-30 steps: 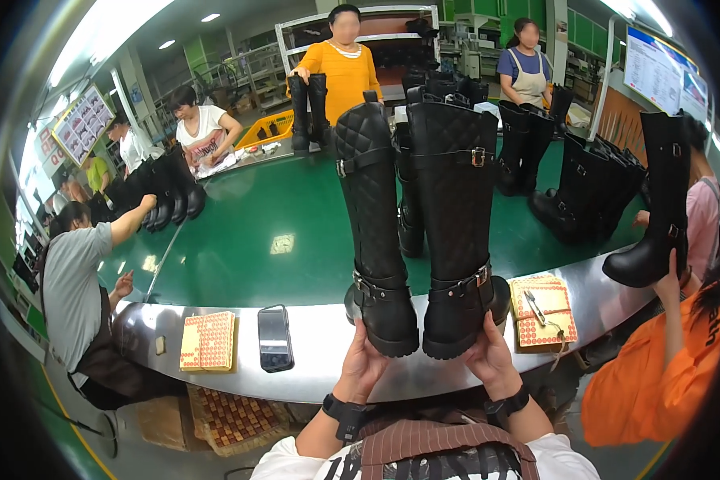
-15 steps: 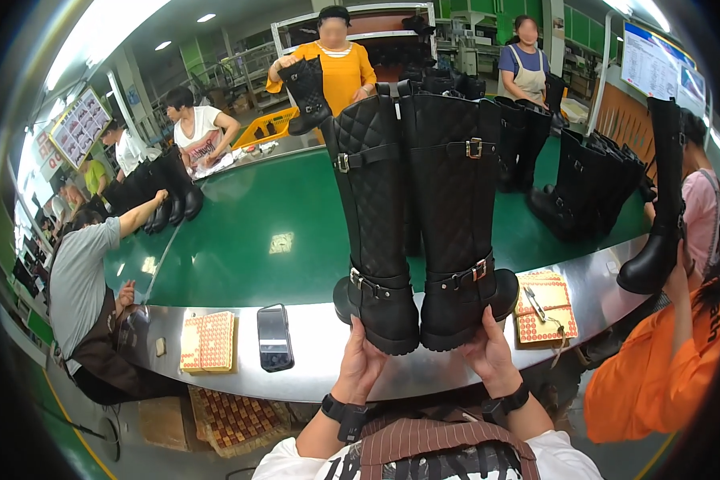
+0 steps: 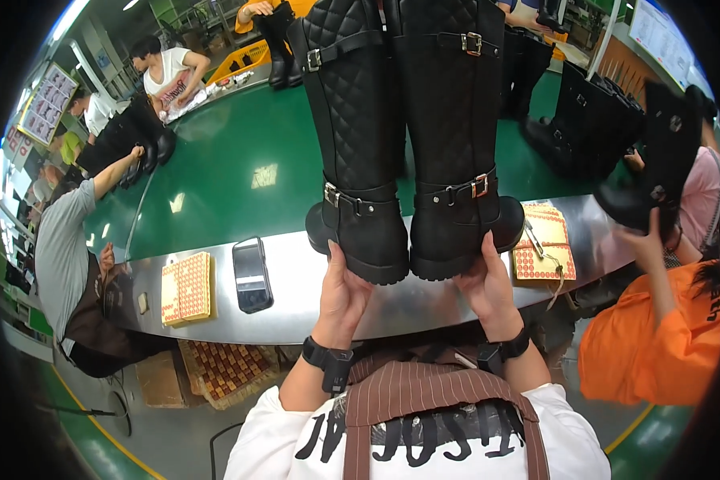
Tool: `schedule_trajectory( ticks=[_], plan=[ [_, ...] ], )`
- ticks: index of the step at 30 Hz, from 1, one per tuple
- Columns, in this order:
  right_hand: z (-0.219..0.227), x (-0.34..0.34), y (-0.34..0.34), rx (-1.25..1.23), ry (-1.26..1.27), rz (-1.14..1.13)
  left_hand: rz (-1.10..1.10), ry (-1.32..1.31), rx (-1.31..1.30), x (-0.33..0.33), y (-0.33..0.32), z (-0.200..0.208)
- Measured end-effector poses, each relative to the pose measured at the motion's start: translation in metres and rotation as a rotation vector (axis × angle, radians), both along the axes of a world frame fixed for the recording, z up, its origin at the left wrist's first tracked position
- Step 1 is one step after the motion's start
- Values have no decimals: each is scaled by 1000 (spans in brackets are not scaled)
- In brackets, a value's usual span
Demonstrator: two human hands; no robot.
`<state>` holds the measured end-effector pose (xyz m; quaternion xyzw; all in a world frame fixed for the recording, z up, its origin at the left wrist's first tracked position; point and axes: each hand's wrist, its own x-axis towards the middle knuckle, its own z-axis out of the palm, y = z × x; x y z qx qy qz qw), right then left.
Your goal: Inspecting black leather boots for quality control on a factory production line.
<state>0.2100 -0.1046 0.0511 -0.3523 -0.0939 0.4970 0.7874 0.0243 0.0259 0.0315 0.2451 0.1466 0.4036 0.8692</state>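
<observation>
Two tall black boots (image 3: 358, 136) with quilted shafts and silver buckles stand upright side by side in front of me, heels toward me. My left hand (image 3: 346, 284) is closed around the foot of the left boot, thumb up against its heel area. The other boot (image 3: 454, 144) rests in my right hand (image 3: 486, 280), gripped low near the sole in the same way. Both boots are held over the near metal edge of the table, and their toes are mostly hidden behind the heels.
A phone (image 3: 252, 274) and a stack of yellow stickered cards (image 3: 186, 288) lie on the metal edge (image 3: 296, 320) at left. Another card stack (image 3: 542, 256) with a small tool is at right. More black boots (image 3: 580, 120) stand on the green tabletop (image 3: 224, 188). A co-worker in orange (image 3: 640, 344) handles a boot.
The surroundings and my boots sit higher in the picture. My hold on both boots is unchanged. At right, the co-worker's boot has tilted; across the table, the person in yellow has lowered a boot.
</observation>
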Motion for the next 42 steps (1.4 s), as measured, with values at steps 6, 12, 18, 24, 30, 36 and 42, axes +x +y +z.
schedule_trajectory(
  ticks=[6, 12, 18, 24, 30, 36, 42],
  plan=[
    [1, 1, 4, 18, 2, 34, 12, -3, -20, 1, 2, 1],
    [1, -1, 5, 27, 25, 7, -5, -73, -97, 1, 2, 1],
    [-4, -1, 5, 34, 12, -13, 17, -63, -87, -1, 4, -9],
    [-7, -2, 6, 6, -63, -70, 39, -133, -65, -1, 5, -12],
    [-22, 1, 9, 39, -89, 10, 100, -101, 66, -1, 9, -13],
    [-31, 1, 9, 39, -84, -12, 136, -37, 71, -3, 9, -16],
    [-23, -4, 14, 58, -96, -49, 141, -57, 65, -2, 11, -12]
  ],
)
